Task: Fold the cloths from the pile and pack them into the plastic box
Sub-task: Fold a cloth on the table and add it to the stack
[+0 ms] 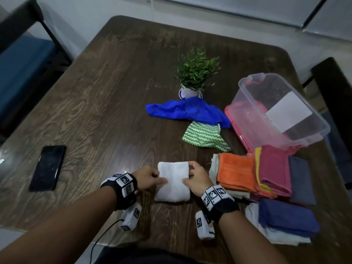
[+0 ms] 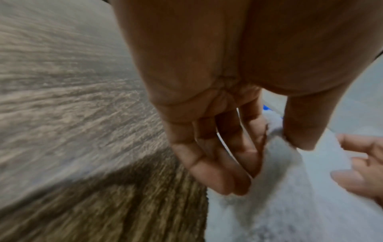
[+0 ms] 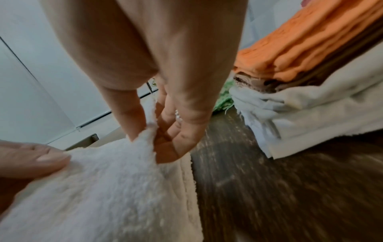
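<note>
A white terry cloth (image 1: pixel 174 182) lies folded on the dark wooden table in front of me. My left hand (image 1: pixel 152 178) pinches its left edge between thumb and fingers (image 2: pixel 275 139). My right hand (image 1: pixel 194 177) pinches the right edge the same way (image 3: pixel 149 132). A blue cloth (image 1: pixel 187 111) and a green zigzag cloth (image 1: pixel 204 136) lie unfolded near the table's middle. The clear plastic box (image 1: pixel 282 109) stands at the right on its pink lid (image 1: pixel 236 122). Folded cloths sit stacked to my right: orange (image 1: pixel 236 171), maroon (image 1: pixel 274 168), dark blue (image 1: pixel 287 216).
A potted green plant (image 1: pixel 195 73) stands behind the blue cloth. A black phone (image 1: pixel 48 167) lies at the left of the table. Chairs stand at the left (image 1: pixel 24 60) and right (image 1: pixel 337 103) edges of the table.
</note>
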`<state>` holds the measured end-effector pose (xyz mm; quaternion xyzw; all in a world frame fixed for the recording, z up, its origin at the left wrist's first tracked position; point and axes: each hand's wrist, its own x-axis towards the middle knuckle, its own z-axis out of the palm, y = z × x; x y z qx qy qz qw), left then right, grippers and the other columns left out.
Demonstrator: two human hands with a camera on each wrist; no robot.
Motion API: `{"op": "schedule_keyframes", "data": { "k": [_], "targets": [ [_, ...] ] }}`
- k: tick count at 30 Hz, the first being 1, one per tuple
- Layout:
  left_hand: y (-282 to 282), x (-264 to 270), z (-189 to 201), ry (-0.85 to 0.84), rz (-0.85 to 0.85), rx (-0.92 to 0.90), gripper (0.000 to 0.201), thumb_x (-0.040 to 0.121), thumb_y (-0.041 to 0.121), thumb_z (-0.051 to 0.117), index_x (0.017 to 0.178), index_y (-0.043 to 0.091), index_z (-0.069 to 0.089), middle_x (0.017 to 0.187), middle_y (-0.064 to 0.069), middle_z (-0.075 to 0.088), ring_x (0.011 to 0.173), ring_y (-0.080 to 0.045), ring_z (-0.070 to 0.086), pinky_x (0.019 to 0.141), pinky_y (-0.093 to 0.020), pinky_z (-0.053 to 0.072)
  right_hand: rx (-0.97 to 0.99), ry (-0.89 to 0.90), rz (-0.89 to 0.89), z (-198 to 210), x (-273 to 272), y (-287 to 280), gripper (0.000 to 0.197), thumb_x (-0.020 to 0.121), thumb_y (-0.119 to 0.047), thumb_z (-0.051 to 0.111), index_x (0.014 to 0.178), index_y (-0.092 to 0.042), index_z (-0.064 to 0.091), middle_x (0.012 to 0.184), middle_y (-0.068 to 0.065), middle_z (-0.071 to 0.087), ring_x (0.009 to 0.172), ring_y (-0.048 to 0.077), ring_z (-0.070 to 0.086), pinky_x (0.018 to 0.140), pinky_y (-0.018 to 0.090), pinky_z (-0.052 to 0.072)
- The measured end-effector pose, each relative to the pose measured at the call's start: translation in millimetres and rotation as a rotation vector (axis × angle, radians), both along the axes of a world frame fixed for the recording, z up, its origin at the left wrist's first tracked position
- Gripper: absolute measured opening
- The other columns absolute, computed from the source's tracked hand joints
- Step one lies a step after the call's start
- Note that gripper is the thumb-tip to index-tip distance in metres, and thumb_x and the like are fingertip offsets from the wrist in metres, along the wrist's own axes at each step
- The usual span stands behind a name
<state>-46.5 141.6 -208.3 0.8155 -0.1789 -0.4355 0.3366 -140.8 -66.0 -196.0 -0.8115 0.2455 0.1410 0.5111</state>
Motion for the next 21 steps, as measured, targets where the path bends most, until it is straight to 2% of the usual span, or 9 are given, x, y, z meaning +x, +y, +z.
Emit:
{"op": "schedule_keyframes", "data": {
  "k": [2,5,8,11,13,15,16,19,21],
  "targets": [
    [0.4,-7.3,5.3,0.099,0.066,-0.065,0.045,0.083,0.039,0.076,0.05,0.019,0.052,0.05,0.007,0.05,0.048,-0.008,0.047,0.051,-0.021,0.041,0.001,0.001,0.042,-1.3,-3.7,1.5,0.044,0.067,-0.008,0.063,0.106,-0.028,0.058,0.095,-0.006,0.073,0.091,0.009,0.069,0.089,0.039,0.056],
    [5.6,-14.7,7.2,0.214,0.057,-0.078,0.035,0.08,0.035,0.079,0.061,0.012,0.061,0.057,-0.003,0.056,0.053,-0.012,0.054,0.055,-0.024,0.044,0.03,0.018,0.071,-5.8,-9.8,1.0,0.044,0.063,-0.011,0.061,0.103,-0.028,0.058,0.095,-0.005,0.074,0.09,0.011,0.07,0.089,0.043,0.056],
    [10.0,-18.7,-1.7,0.172,0.053,0.06,0.037,0.082,0.043,0.074,0.069,0.01,0.065,0.062,-0.004,0.061,0.057,-0.015,0.059,0.056,-0.027,0.049,-0.053,0.086,0.05,-10.9,-12.6,2.4,0.048,0.071,-0.009,0.065,0.114,-0.027,0.052,0.091,-0.007,0.071,0.088,0.01,0.068,0.083,0.033,0.056],
    [9.3,-22.4,-10.1,0.101,0.075,0.182,0.034,0.087,0.043,0.068,0.074,0.011,0.066,0.066,-0.002,0.067,0.057,-0.015,0.066,0.054,-0.026,0.052,-0.202,0.13,0.071,-17.1,-13.2,3.3,0.055,0.077,-0.013,0.067,0.125,-0.027,0.046,0.091,-0.001,0.07,0.089,0.017,0.065,0.073,0.025,0.045],
    [6.7,-24.7,-12.0,-0.045,0.025,0.278,0.03,0.086,0.045,0.067,0.073,0.019,0.061,0.071,0.002,0.065,0.069,-0.016,0.066,0.059,-0.026,0.048,-0.249,0.124,0.044,-21.0,-13.1,4.6,0.056,0.078,-0.014,0.068,0.128,-0.025,0.046,0.096,0.003,0.07,0.094,0.02,0.065,0.076,0.026,0.046],
    [2.3,-27.6,-9.8,-0.204,0.023,0.361,0.028,0.084,0.05,0.066,0.086,0.022,0.06,0.086,0.003,0.065,0.082,-0.016,0.062,0.069,-0.027,0.047,-0.304,0.122,0.017,-23.1,-13.5,7.2,0.054,0.08,-0.017,0.07,0.128,-0.024,0.047,0.103,0.005,0.068,0.1,0.023,0.063,0.082,0.028,0.048],
    [-1.0,-29.3,-8.7,-0.251,0.044,0.378,0.034,0.085,0.053,0.065,0.095,0.02,0.06,0.094,0.001,0.065,0.086,-0.017,0.061,0.074,-0.028,0.049,-0.321,0.134,0.01,-24.4,-14.1,8.5,0.052,0.08,-0.019,0.072,0.127,-0.022,0.048,0.108,0.006,0.067,0.104,0.023,0.063,0.086,0.029,0.049],
    [-13.6,-35.8,-7.1,-0.262,0.027,0.392,0.047,0.089,0.053,0.058,0.114,0.012,0.061,0.11,-0.006,0.067,0.097,-0.021,0.063,0.083,-0.03,0.051,-0.321,0.152,0.006,-26.7,-16.0,13.4,0.046,0.08,-0.024,0.075,0.122,-0.018,0.056,0.115,0.007,0.066,0.106,0.024,0.063,0.089,0.026,0.048],
    [-23.1,-41.7,-9.6,-0.251,0.001,0.356,0.049,0.088,0.047,0.058,0.123,0.013,0.057,0.117,-0.006,0.066,0.105,-0.023,0.063,0.087,-0.031,0.05,-0.301,0.137,-0.005,-26.0,-18.3,15.5,0.045,0.079,-0.025,0.077,0.12,-0.017,0.059,0.115,0.008,0.068,0.105,0.024,0.064,0.088,0.027,0.051]
  ]
}}
